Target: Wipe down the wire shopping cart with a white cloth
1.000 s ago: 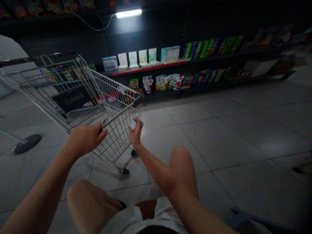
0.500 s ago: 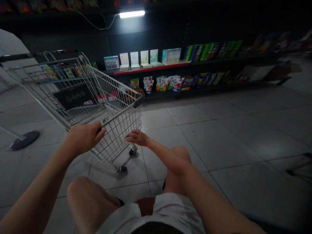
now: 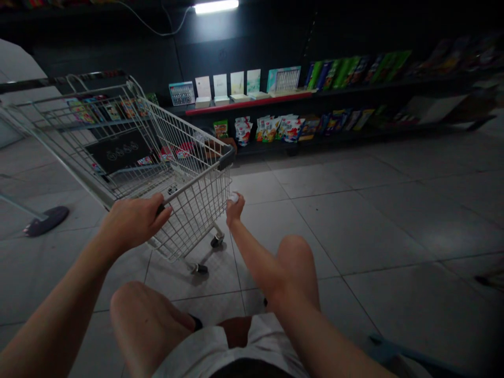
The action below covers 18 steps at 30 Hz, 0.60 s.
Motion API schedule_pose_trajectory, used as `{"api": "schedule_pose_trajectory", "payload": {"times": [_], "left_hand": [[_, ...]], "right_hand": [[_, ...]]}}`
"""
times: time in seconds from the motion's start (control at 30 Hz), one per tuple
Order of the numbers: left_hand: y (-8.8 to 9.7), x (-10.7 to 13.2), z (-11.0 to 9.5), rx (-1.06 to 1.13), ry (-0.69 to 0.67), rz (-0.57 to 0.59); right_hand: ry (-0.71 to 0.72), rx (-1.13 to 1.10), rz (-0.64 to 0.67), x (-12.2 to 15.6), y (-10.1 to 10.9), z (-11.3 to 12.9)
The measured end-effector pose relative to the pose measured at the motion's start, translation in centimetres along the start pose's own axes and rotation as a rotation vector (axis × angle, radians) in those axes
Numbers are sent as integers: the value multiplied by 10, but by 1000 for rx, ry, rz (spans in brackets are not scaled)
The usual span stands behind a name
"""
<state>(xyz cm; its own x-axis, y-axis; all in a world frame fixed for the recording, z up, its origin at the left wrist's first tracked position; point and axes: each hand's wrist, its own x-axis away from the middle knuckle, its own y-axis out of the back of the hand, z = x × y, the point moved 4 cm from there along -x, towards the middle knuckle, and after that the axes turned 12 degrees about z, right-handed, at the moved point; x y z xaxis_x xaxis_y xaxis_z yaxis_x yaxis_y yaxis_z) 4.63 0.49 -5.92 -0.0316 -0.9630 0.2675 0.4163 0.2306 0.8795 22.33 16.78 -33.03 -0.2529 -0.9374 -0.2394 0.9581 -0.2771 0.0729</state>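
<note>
A metal wire shopping cart (image 3: 193, 181) stands at the left with its end turned to me; its basket holds little that I can make out. My left hand (image 3: 132, 219) is closed over the near corner of the cart's top rim, thumb pointing right. Beside the far corner of that same end, below the dark plastic corner cap (image 3: 226, 156), is my right hand (image 3: 236, 208). Its fingers are curled around a small white wad (image 3: 233, 197), which looks like a tissue or cloth. The wad is close to the wire side; whether it touches the wires is unclear.
Behind the cart runs a dark shelf (image 3: 252, 98) with boxes and upright booklets, above bagged snacks (image 3: 290, 128). A round post base (image 3: 47, 220) rests on the tiled floor (image 3: 334, 220) at left. My bent knees (image 3: 297, 257) are just below the cart.
My right hand has moved up and to the right, from the cart's end wires to its far corner, and its fingers have curled. My left hand stays on the rim.
</note>
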Motion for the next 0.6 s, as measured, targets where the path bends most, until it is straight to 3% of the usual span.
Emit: {"api": "schedule_pose_trajectory", "payload": {"times": [0.1, 0.2, 0.27, 0.33, 0.47, 0.53, 0.6], "left_hand": [[1, -2, -1, -7, 3, -6], [-2, -1, 1, -22, 6, -12], [-4, 1, 3, -24, 6, -6], [-5, 4, 4, -11, 1, 1], [-6, 6, 3, 19, -7, -9], [-5, 6, 3, 17, -6, -20], [-4, 6, 2, 16, -5, -36]], "right_hand": [[109, 123, 36, 57, -31, -4], [443, 383, 363, 95, -41, -7], [595, 468, 585, 93, -28, -14], [635, 476, 658, 69, -3, -20], [468, 445, 453, -4, 43, -23], [360, 414, 327, -28, 47, -24], [264, 371, 216, -34, 35, -25]]}}
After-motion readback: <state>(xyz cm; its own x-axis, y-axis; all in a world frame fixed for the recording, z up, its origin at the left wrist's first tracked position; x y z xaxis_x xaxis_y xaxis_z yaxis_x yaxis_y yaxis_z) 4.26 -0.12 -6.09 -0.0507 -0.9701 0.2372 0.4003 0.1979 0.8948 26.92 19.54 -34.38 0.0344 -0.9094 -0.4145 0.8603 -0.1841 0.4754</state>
